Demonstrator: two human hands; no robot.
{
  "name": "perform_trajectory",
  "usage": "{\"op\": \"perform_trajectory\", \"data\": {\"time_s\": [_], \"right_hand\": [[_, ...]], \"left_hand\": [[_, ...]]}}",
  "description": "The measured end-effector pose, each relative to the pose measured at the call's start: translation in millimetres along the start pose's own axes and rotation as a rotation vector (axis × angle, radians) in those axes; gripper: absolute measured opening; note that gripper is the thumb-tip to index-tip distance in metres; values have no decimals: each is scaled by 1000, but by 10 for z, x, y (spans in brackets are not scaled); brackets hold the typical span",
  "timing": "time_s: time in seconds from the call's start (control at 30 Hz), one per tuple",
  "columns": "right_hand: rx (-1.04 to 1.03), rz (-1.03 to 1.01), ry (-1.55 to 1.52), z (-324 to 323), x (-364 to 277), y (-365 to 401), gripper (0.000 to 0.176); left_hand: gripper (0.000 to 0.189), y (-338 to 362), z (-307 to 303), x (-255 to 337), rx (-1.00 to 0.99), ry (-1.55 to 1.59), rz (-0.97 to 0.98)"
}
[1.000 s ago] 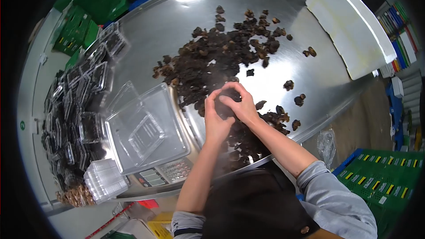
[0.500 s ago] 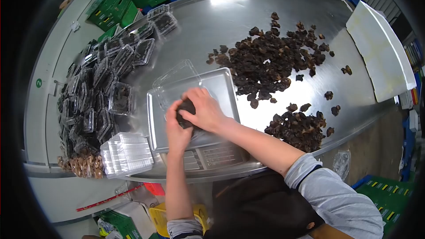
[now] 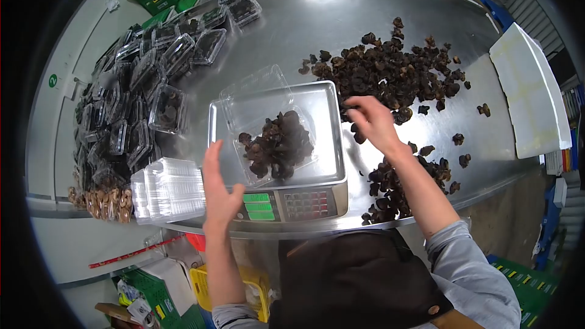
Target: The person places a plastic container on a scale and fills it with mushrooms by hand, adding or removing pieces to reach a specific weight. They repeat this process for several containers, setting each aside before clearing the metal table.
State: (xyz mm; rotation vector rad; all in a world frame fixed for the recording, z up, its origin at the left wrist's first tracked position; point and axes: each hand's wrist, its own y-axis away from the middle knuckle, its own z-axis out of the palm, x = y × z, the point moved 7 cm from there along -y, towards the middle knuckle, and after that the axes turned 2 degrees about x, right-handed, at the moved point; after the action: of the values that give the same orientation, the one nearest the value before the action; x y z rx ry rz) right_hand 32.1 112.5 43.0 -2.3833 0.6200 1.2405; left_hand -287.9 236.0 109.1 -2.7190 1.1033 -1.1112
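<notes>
A heap of dark brown wood ear mushrooms [image 3: 279, 146] lies in an open clear plastic punnet [image 3: 253, 90]. The punnet rests on the metal pan [image 3: 329, 140] of a digital scale, whose display [image 3: 259, 206] glows green. My left hand [image 3: 220, 192] is at the pan's left front corner, fingers stretched and thumb apart, holding nothing. Beyond the pan's right edge, my right hand [image 3: 376, 123] reaches to the near edge of the large mushroom pile [image 3: 390, 73]. Its thumb and fingertips are bent around a dark piece, partly hidden.
Filled, closed punnets [image 3: 167, 108] are heaped on the left. A stack of empty clear punnets [image 3: 168, 190] stands near the front edge, beside a bag of lighter brown mushrooms [image 3: 109, 205]. A smaller mushroom pile [image 3: 390, 192] lies at front right; a white foam box [image 3: 530, 94] stands at far right.
Both hands have come away from the mushrooms over the punnet, which now lie in it. My left hand opened and moved left; my right hand moved right to the pile. The display is now lit.
</notes>
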Motion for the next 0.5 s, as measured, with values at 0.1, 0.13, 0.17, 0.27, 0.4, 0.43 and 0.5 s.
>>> {"op": "perform_trajectory", "data": {"time_s": [0.1,0.13,0.17,0.27,0.4,0.43,0.5], "right_hand": [[123,132,299,-252,643,238,36],[145,149,415,-289,742,314,39],[115,213,430,-278,867,382,44],[63,149,464,-158,1103,464,42],[39,159,468,-150,1203,442,41],[42,159,468,-174,1071,434,41],[79,152,488,-231,731,433,39]], "left_hand": [[72,123,-263,-147,95,64,-87],[66,145,-330,-179,145,125,-121],[60,173,-375,-208,194,187,-156],[50,151,-330,-132,223,204,-97],[44,95,-141,84,144,71,8],[42,101,-80,132,88,52,38],[39,127,53,266,30,29,95]]}}
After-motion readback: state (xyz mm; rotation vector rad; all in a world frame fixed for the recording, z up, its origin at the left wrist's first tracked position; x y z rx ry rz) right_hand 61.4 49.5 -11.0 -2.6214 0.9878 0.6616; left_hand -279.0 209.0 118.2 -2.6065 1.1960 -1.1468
